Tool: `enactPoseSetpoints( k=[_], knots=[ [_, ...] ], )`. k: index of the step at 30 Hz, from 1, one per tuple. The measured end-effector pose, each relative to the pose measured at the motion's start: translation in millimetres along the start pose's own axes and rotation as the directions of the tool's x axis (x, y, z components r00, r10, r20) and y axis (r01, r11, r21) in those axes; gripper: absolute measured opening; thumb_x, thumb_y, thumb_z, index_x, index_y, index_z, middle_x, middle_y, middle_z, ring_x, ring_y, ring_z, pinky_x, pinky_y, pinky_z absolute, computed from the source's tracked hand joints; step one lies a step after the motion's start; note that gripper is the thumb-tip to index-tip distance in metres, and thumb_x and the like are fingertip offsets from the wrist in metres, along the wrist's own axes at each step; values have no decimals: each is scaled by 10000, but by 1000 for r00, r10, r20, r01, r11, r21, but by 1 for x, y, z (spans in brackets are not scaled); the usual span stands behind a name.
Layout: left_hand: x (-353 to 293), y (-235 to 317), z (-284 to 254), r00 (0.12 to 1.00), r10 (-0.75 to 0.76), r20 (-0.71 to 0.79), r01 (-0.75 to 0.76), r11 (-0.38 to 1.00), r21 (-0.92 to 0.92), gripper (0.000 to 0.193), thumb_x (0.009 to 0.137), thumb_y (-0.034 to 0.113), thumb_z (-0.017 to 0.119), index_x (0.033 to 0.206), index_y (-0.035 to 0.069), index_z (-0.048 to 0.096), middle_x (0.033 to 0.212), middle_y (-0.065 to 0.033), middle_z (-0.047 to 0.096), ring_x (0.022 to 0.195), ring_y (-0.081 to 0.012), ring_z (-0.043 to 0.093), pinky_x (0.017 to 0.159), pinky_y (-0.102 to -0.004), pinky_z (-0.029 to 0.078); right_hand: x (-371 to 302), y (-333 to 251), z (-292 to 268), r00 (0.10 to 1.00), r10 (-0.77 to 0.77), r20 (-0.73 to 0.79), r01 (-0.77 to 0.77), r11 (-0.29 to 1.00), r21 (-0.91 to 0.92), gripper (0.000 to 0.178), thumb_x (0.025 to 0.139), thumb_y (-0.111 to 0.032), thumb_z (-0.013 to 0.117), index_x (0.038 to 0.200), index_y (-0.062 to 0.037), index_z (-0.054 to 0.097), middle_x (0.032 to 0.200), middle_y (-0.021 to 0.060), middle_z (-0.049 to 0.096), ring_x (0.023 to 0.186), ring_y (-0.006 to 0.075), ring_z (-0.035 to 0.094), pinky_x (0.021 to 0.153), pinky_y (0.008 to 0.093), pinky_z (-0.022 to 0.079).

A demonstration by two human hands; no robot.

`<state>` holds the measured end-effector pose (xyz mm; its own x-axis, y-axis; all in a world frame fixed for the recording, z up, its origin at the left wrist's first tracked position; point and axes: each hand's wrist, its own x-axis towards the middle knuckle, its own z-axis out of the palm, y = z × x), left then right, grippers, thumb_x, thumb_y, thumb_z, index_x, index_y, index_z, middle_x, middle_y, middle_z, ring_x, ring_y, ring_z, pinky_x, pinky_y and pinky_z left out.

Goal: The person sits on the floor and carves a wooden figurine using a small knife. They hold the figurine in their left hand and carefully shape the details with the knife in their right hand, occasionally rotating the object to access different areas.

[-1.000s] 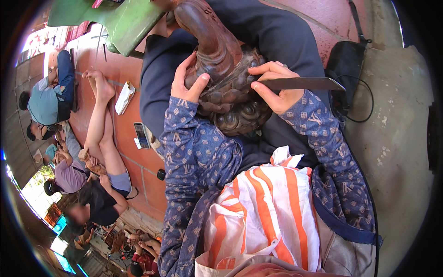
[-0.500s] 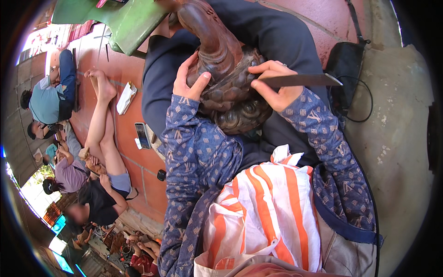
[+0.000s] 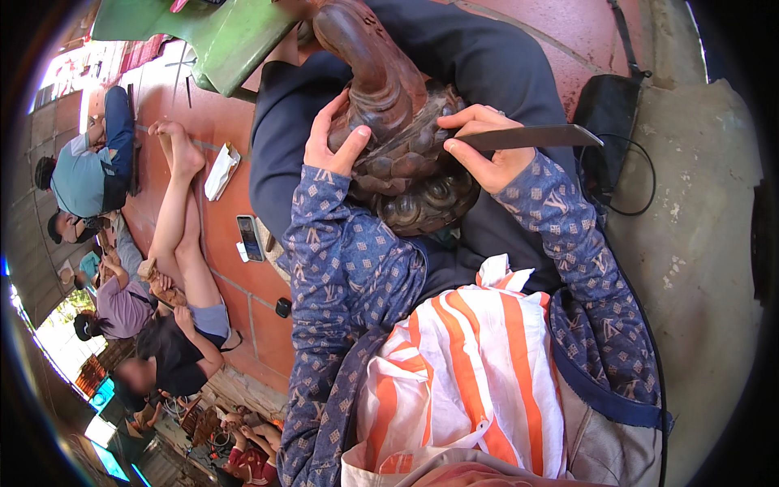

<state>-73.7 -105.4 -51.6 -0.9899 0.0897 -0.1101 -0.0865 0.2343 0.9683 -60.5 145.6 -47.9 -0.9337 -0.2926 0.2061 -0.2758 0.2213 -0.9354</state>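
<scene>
A dark brown carved wooden statue (image 3: pixel 398 130) lies in my lap between my legs, its lower end, with rounded petal-like carving, toward me. My left hand (image 3: pixel 337 142) grips its left side, thumb on top and fingers round the edge. Against the statue's right side, my right hand (image 3: pixel 491 150) pinches a flat dark blade (image 3: pixel 531 136) between thumb and fingers. The blade's slanted end sticks out to the right; its other end is hidden behind my fingers at the carving.
A green plastic chair (image 3: pixel 187 36) stands at far left. On the red tiles lie a phone (image 3: pixel 250 238) and a white packet (image 3: pixel 221 172). A black bag (image 3: pixel 608 122) with a cord rests on the right. Several people sit on the left; one person's bare legs (image 3: pixel 182 211) stretch across the floor.
The blade has turned slightly, its outer end sitting a little higher, and my right fingers have shifted slightly with it. My left hand and the statue look the same.
</scene>
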Motion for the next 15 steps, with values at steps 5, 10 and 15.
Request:
enactPoseSetpoints(
  k=[5,10,15],
  knots=[
    [1,-4,-1,1000,6,-3,-6,1000,-6,599,832,178,682,1326,-38,420,1292,-163,501,1191,-223,489,1024,-329,357,-2,-2,1,999,44,12,-45,998,53,121,788,-132,695,775,-17,660,943,107,632,890,234,594,790,347,473],
    [1,-2,0,1000,-15,-3,15,999,-47,603,830,177,685,1326,-39,419,1294,-165,500,1196,-222,485,1026,-330,355,1,-9,0,998,17,68,-12,997,-82,98,803,-104,677,801,-8,662,994,147,613,920,242,583,827,348,452],
    [2,-4,-1,1000,-11,-1,11,1000,8,608,828,180,687,1327,-40,418,1296,-166,498,1197,-223,484,1026,-330,355,2,-2,1,997,-82,4,82,991,-109,141,760,-154,724,763,-31,655,941,101,647,854,255,601,752,351,484]
  ],
)
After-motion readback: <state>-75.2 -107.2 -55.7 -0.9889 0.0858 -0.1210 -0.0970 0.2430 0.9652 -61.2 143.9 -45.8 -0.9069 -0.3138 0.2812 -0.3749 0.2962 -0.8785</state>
